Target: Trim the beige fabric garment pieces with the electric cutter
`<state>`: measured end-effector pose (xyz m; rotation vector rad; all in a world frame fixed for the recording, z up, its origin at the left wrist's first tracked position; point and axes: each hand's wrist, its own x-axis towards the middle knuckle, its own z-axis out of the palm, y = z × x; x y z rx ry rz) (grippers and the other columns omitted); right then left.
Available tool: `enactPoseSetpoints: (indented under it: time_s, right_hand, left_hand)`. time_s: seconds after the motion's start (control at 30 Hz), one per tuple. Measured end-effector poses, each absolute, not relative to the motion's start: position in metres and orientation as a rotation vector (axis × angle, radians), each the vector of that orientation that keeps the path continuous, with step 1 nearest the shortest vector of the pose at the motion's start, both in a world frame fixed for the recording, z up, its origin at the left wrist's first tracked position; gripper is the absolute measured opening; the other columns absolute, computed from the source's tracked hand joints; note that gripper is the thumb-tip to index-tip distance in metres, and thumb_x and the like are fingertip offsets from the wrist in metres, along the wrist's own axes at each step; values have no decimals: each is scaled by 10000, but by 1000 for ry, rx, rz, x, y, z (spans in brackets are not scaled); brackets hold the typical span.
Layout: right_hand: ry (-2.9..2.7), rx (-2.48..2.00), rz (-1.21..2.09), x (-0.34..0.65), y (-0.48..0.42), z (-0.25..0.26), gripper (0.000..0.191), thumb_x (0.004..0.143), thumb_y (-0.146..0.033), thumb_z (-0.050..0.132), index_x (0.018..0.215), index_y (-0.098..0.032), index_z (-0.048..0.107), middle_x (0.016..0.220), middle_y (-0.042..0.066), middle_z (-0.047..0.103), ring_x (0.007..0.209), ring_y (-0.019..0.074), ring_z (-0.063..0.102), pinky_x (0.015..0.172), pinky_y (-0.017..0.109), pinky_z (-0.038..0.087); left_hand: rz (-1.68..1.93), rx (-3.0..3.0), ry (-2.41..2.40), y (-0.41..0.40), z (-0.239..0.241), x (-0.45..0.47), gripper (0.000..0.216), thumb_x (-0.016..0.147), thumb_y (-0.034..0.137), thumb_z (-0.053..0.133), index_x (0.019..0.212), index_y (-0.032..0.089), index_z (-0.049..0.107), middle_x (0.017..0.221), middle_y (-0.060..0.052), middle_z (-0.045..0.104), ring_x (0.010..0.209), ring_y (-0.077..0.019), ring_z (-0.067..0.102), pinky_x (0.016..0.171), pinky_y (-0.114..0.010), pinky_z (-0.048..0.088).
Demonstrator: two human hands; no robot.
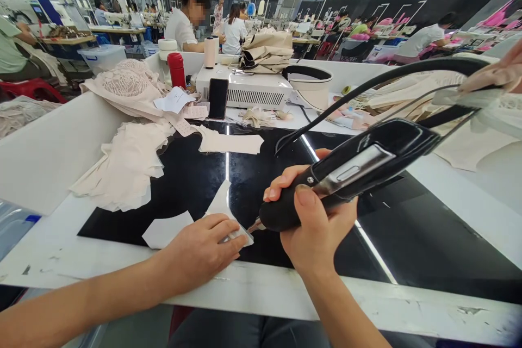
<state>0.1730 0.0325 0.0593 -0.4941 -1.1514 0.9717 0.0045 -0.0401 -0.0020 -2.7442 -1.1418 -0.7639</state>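
My right hand [316, 228] is wrapped around a black corded hand tool [350, 163] with a silver lever along its side. The tool's thin metal tip [256, 225] points left and sits by the edge of a small white piece [220, 201]. My left hand [207, 244] presses this piece onto the glossy black board [261, 185], fingers together over its lower end. Just left of that hand lies another white angular piece [167, 228]. Whether the tip touches the piece under my hand, I cannot tell.
Stacked cream fabric pieces [126, 163] lie left, with a cream strip [232, 141] behind. Farther back stand a phone [218, 99], a red flask [176, 69] and a white vented box [253, 91]. At upper right, what looks like another person's hand [499, 73] is by the cord.
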Motion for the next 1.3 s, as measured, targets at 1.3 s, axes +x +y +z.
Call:
enactPoseSetpoints:
  time_s: [1.3]
  right_hand:
    - [-1176,-498,947,153,46,60,355,867,-385,821,1089,-296,558,799,-76,648,564,136,627,568,299,545]
  left_hand:
    - [-761,-2745,-1306,-43,-1,2,240,1052,194,591,1276,191,678,1161,-124,628,1073,-259,641,924,-398,642]
